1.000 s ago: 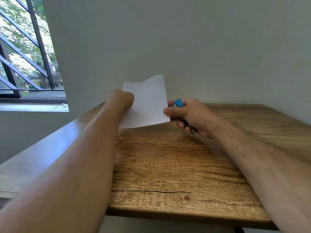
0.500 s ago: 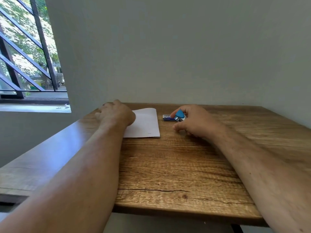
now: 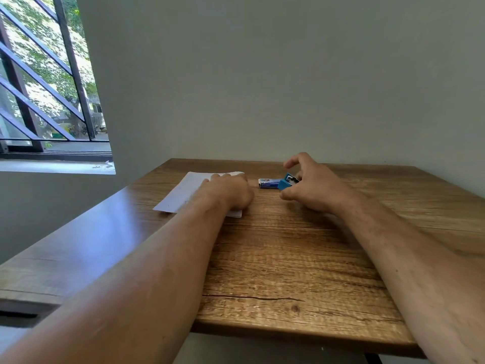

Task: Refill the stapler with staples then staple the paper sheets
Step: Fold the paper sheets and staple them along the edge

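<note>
The white paper sheets lie flat on the wooden table at the far left. My left hand rests on top of them, palm down. A small blue stapler sits on the table to the right of the sheets. Next to it lies a small blue-and-white staple box. My right hand hovers at the stapler's right end with its fingers spread. The index finger is lifted, and the thumb is low and apart from the stapler. The stapler's right end is hidden behind that hand.
A plain wall stands right behind the table's far edge. A barred window is at the left, past the table's left edge.
The sheets came down from the air onto the table, and my left hand slid onto them. My right hand set the stapler down by the staple box and has spread its fingers.
</note>
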